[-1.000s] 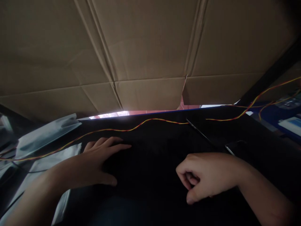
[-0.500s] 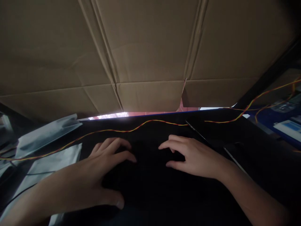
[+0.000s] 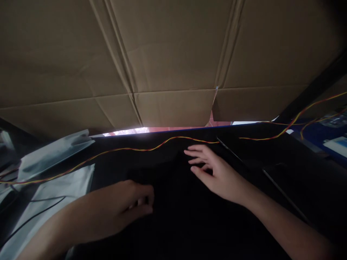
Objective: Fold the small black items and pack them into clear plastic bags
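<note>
Dark cloth (image 3: 170, 202), as far as I can judge on this dim feed, lies in the middle of the counter (image 3: 115, 164), in front of and between my two hands. Its black nearly merges with the surface under it; only a faint, deeper edge near the right fingertips hints at an outline, so I can't make out folds, corners or thickness.

My left hand (image 3: 124, 202) is curled, thumb drawn close to the bent forefinger as if to pinch; whether any fabric is caught there I cannot tell. My right hand (image 3: 213, 169) is loose and spread, fingers parted and reaching inward, gripping nothing that I can see.

I read the step as arranging or smoothing the piece. To do it well, I would let the left fingers serve as the anchor near its own side, then lay the right palm flat and stroke away from that anchor with light, even pressure. With so little contrast, I'd trust touch over sight to find an edge, and pinch only a single layer.

I'd keep the far reach short: the red and yellow cord (image 3: 179, 137) runs just past the right fingertips, and the slim dark slab (image 3: 230, 148) lies near that hand. A wide sweep could snag or nudge either.
</note>
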Motion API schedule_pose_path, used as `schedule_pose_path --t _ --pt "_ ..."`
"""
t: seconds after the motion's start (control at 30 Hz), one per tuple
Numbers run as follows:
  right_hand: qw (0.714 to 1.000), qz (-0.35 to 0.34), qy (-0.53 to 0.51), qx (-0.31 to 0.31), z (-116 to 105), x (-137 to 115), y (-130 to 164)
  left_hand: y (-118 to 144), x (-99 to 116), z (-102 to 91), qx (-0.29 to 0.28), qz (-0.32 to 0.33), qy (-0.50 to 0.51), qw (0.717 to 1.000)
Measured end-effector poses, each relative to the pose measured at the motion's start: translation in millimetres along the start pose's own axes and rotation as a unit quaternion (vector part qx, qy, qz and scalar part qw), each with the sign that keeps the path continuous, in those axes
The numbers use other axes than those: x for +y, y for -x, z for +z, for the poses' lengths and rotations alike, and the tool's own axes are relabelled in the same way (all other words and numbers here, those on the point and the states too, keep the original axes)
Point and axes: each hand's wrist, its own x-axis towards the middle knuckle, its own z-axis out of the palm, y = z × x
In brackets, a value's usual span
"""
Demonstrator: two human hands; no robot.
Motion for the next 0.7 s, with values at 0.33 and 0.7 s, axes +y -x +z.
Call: schedule_pose_path --t 0.33,0.7 --pt "0.945 -0.078 0.280 -0.153 -6 -5 9 -25 -13 -5.4 0.229 -0.074 -0.233 0.942" --pt "0.951 -0.100 0.265 -0.120 -15 -4 2 -29 -24 -0.8 0.187 0.002 -0.157 0.970"
